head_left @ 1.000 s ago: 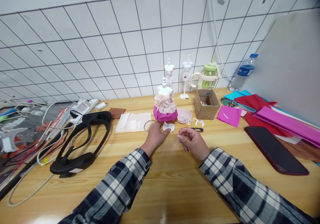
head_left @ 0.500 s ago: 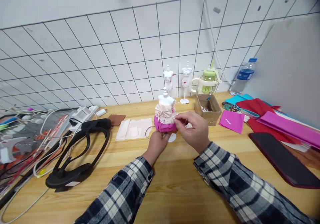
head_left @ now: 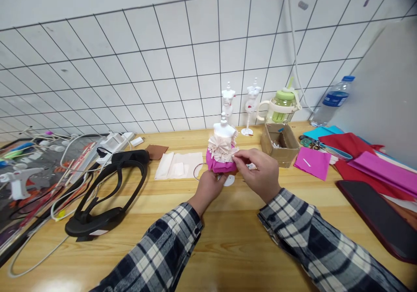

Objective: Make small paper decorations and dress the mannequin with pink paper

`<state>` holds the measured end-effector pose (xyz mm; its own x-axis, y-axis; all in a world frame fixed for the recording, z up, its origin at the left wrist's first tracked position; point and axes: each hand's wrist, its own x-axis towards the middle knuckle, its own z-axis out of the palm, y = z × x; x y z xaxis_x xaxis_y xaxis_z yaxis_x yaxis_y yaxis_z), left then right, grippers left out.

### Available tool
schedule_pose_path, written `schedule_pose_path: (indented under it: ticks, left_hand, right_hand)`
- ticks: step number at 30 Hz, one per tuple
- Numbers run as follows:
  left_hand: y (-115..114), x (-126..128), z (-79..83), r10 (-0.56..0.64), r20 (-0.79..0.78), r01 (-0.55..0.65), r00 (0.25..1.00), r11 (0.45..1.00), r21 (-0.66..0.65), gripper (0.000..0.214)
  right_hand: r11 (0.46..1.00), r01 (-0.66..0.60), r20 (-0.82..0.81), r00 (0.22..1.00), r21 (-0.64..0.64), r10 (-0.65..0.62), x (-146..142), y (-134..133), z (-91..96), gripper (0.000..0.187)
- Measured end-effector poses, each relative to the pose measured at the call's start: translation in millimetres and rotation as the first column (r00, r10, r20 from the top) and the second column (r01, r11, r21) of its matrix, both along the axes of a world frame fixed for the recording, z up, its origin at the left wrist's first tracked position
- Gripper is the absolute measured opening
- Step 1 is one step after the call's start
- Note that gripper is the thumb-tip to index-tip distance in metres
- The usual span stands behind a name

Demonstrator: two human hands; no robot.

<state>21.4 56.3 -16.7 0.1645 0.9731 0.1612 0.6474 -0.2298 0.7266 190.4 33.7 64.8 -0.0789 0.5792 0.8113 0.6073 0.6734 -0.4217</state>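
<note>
A small white dress-form mannequin (head_left: 224, 130) stands in front of me, dressed in a magenta skirt (head_left: 217, 166) with pale pink pleated ruffles (head_left: 221, 148) over it. My left hand (head_left: 208, 188) is closed around the stand just below the skirt; its fingertips are partly hidden. With thumb and forefinger, my right hand (head_left: 259, 170) pinches the ruffle's right edge. The mannequin's round white base (head_left: 229, 180) shows between my hands. Behind it are two more white mannequins, one partly covered (head_left: 228, 97) and one in plain sight (head_left: 252, 100).
Pale pink fabric (head_left: 189, 164) and a black headset frame (head_left: 112, 192) lie left, near a glue gun (head_left: 20, 182). Right are a cardboard box (head_left: 280, 155), a green-lidded cup (head_left: 282, 105), a water bottle (head_left: 332, 101), a magenta square (head_left: 312, 162), red cloth (head_left: 342, 143) and a phone (head_left: 374, 216).
The view has swung left, so everything appears further right. Both hands keep their places on the mannequin and its ruffle, with little visible finger movement.
</note>
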Motion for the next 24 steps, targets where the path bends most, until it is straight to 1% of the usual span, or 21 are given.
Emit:
schedule_pose_path:
  ticks: [8,11,18,24]
  left_hand:
    - [-0.9,-0.6,0.9,-0.024,-0.016,0.024,1.000,1.000,0.013,0.024]
    - [-1.2,-0.7,2.0,-0.019,-0.026,0.020,0.999,1.000,0.011,0.024]
    - [-1.6,-0.7,3.9,-0.049,-0.022,0.050,0.999,0.998,0.030,0.023]
    - [-3.0,-1.3,2.3,-0.020,-0.111,0.026,0.994,0.999,0.048,0.024]
  right_hand:
    - [0.999,0.026,0.027,0.999,0.022,-0.027,-0.7,1.5,-2.8,0.012]
    - [0.999,0.029,0.013,0.999,0.012,-0.030,-0.1,1.5,-3.1,0.012]
    - [0.999,0.042,0.023,0.999,0.001,-0.042,-0.2,1.1,-2.7,0.012]
    - [0.999,0.050,0.025,0.998,0.011,-0.050,-0.8,1.6,-2.4,0.012]
